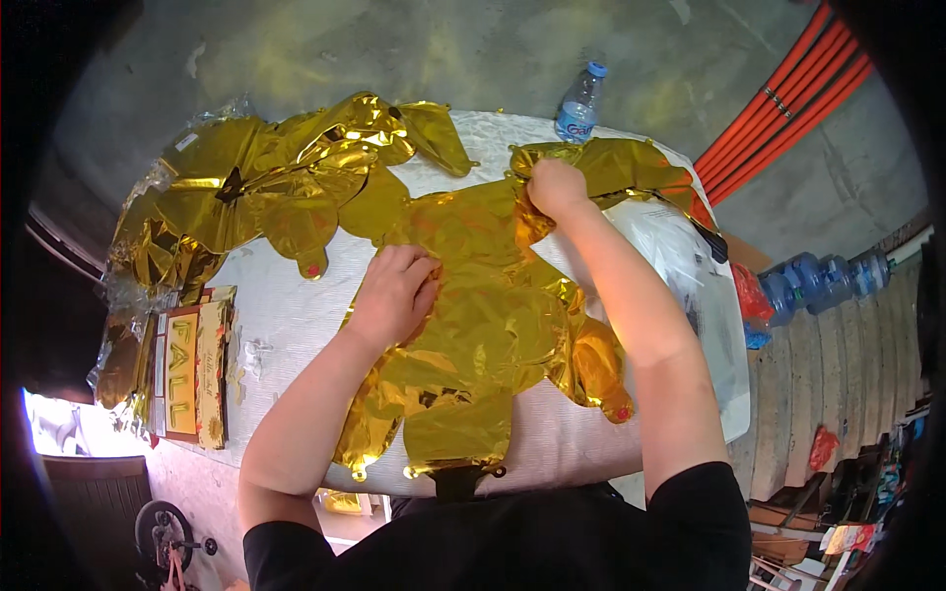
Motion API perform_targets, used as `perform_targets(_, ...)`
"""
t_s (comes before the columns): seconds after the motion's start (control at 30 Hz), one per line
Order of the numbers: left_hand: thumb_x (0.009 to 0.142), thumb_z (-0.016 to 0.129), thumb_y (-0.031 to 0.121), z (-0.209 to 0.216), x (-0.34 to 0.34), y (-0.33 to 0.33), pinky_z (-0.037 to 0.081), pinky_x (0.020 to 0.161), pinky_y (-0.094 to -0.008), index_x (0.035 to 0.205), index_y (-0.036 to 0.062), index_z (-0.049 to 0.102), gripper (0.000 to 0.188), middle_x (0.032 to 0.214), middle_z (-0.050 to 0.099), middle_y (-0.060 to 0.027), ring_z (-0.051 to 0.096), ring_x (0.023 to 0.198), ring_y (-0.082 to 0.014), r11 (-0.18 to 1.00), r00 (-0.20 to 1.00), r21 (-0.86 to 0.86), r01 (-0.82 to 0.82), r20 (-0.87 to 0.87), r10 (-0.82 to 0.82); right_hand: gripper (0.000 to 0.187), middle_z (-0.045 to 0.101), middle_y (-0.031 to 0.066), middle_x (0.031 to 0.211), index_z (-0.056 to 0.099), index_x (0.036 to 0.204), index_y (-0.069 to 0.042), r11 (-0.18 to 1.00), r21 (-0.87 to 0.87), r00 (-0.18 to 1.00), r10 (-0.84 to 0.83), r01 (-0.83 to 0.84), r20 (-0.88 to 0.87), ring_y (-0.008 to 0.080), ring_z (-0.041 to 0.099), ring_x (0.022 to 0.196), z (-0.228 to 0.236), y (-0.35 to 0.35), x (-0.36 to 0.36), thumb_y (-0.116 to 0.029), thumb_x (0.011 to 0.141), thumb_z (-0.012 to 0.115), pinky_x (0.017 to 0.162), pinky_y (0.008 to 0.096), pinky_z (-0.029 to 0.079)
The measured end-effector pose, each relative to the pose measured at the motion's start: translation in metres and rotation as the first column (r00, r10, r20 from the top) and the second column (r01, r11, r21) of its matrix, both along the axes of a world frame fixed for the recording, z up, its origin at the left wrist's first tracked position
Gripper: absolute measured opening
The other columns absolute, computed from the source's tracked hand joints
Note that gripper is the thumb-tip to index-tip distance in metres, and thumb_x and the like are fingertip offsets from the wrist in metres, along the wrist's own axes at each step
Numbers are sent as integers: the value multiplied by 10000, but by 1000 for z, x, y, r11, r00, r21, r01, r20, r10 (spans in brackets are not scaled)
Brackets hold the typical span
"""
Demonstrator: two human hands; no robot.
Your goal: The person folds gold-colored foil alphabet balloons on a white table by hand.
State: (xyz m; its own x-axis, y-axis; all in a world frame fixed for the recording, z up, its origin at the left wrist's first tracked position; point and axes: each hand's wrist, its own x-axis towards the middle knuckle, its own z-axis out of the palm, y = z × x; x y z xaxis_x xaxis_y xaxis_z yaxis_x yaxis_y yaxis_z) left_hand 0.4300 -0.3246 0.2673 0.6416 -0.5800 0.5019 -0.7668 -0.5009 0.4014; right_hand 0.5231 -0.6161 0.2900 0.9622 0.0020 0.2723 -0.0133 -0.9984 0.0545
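Item: card-like packs [185, 374], loose gold foil [212, 207]. Item: your left hand [394, 295], fingers relaxed, unclenched, resting on the flattened gold foil balloon [488, 330], mid-table [271, 320]; likely light, soft, slippery, easily creased, best taken by its seamed edges. Item: your right hand [558, 187], fingers seemingly pinching the balloon's upper right edge. Item: capped bottle [579, 103], beyond.

Lt: mod. | blown-out patch [84, 426] lwr L | glare on gold foil [478, 315] | fisheye bend, blk corners
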Motion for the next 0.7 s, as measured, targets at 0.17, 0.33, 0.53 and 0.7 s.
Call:
perform_targets(0.17, 787, 632, 75, -1, 0, 0, 420, 833, -388, 1023, 50, 601, 239, 1017, 564, -106, 517, 966, -305, 1000, 1000, -2, 5, -3, -5, 175, 646, 204, 750, 684, 764, -26, 957, 289, 999, -36, 27, 28, 359, 641, 751, 3, -17, 7, -177, 726, 605, 669, 428, 517)
perform_targets(0.33, 789, 631, 74, 1, 0, -1, 421, 830, -384, 1006, 48, 601, 221, 1006, 563, -105, 518, 959, -303, 1000, 1000, -14, 7, 7, -6, 148, 622, 120, 623, 635, 684, -35, 859, 512, 999, -37, 19, 25, 221, 592, 566, 2, -39, 14, -134, 663, 743, 552, 338, 464)
perform_targets(0.53, 790, 629, 71, 0, 0, 3, 418, 831, -378, 1009, 47, 601, 222, 1000, 558, -106, 516, 959, -302, 1000, 1000, -1, -7, -2, 7, 179, 550, -25, 637, 588, 687, -61, 170, 979, 994, 11, 108, -111, 68, 454, 547, 10, -51, 7, -125, 773, 732, 496, 254, 369)
perform_targets(0.7, 790, 626, 73, 1, 1, -2, 415, 836, -379, 1013, 49, 600, 225, 1006, 555, -105, 514, 964, -301, 1000, 1000, -2, 9, -2, -9, 174, 563, 25, 628, 620, 774, -17, 529, 831, 968, -64, -174, 244, 119, 513, 570, 5, -73, 7, -130, 731, 744, 536, 289, 407)
